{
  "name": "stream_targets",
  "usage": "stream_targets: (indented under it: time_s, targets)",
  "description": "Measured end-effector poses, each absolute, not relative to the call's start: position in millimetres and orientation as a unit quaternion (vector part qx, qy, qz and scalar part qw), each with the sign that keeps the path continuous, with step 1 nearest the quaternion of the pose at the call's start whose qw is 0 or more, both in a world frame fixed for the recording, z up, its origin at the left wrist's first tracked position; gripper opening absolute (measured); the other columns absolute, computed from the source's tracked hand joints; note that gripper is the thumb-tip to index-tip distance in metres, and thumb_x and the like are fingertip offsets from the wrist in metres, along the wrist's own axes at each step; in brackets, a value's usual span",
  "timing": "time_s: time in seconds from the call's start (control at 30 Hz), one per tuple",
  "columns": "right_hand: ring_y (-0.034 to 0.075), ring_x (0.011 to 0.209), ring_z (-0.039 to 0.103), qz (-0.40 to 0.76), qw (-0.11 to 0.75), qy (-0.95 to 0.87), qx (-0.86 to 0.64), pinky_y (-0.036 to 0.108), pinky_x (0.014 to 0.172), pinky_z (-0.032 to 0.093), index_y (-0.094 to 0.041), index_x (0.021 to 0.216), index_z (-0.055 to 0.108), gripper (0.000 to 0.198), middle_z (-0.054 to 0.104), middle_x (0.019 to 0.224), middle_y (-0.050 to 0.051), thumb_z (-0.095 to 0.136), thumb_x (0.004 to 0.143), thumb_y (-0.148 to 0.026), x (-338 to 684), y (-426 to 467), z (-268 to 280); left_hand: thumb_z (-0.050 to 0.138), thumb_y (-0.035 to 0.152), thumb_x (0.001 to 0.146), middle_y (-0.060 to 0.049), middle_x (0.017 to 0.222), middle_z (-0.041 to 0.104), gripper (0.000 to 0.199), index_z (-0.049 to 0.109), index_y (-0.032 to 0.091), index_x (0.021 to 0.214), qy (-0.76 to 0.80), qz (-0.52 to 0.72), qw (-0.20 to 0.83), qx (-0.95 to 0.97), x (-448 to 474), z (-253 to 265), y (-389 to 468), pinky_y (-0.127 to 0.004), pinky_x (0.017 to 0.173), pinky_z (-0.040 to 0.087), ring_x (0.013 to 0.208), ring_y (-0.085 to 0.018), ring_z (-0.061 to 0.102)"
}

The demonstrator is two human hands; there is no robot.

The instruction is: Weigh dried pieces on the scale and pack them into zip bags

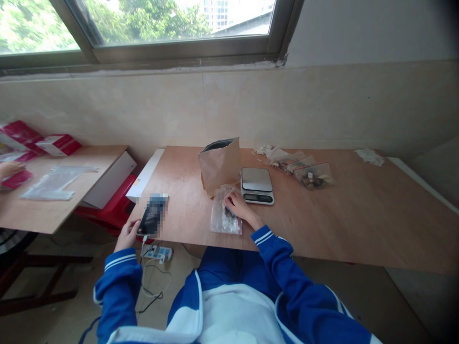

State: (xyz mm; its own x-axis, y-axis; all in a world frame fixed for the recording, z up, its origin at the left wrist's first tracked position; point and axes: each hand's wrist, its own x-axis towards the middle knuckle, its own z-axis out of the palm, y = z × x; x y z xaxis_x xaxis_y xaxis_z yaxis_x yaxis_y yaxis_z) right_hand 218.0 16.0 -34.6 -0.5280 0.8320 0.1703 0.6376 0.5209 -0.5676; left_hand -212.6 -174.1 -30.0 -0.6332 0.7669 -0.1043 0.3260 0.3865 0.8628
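My left hand (129, 231) grips the lower left edge of a smartphone (153, 216) at the table's front left; its screen is blurred out, and a white charging cable is plugged into its lower end. My right hand (237, 202) rests at the upper part of a clear zip-lock bag (223, 223), with its fingers curled in at the bag. Small dark and light bits show inside the bag, too small to name. Just right of that hand is a kitchen scale (257, 180) with a bare metal plate. Behind the bag stands an open brown paper pouch (219, 166).
Several filled zip-lock bags (311, 175) lie right of the scale. White crumpled material (370, 156) is at the far right. A power strip (158, 253) with cables is on the floor. At the left table (21, 215), another person's hand (10, 168) is near pink packets.
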Motion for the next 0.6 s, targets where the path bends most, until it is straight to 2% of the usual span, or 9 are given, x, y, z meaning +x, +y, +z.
stream_targets:
  time_s: [0.1,0.33,0.47,0.6]
  targets:
    - [0.023,0.100,0.056,0.222,0.212,-0.848,-0.433,0.037,0.094,0.043,-0.017,0.093,0.060,0.019,0.062,0.102,0.011,0.042,0.097,-0.023,218,17,-36,0.066,0.069,0.055,-0.009,0.095,0.068,0.062,0.066,0.018,0.090,0.793,0.439,0.253,0.338,-210,-27,-171,-0.037,0.079,0.052,0.093,-0.027,0.063]
    - [0.022,0.101,0.055,0.227,0.226,-0.850,-0.419,0.036,0.094,0.043,-0.017,0.091,0.059,0.017,0.063,0.103,0.010,0.043,0.096,-0.020,219,18,-37,0.083,0.049,0.038,-0.007,0.094,0.066,0.070,0.065,0.016,0.098,0.776,0.437,0.307,0.337,-211,-19,-177,-0.036,0.075,0.053,0.083,-0.023,0.064]
    - [0.022,0.102,0.056,0.229,0.228,-0.848,-0.421,0.036,0.095,0.043,-0.017,0.091,0.060,0.017,0.063,0.103,0.010,0.043,0.096,-0.020,219,17,-37,0.086,0.042,0.039,-0.006,0.093,0.066,0.071,0.067,0.016,0.103,0.775,0.417,0.309,0.360,-212,-16,-180,-0.033,0.067,0.052,0.068,-0.016,0.059]
    - [0.022,0.100,0.056,0.232,0.232,-0.843,-0.427,0.036,0.094,0.043,-0.017,0.092,0.060,0.018,0.062,0.102,0.010,0.044,0.096,-0.021,219,17,-36,0.083,0.047,0.044,-0.007,0.094,0.067,0.070,0.068,0.017,0.105,0.781,0.413,0.310,0.352,-213,-13,-181,-0.028,0.057,0.046,0.070,-0.018,0.059]
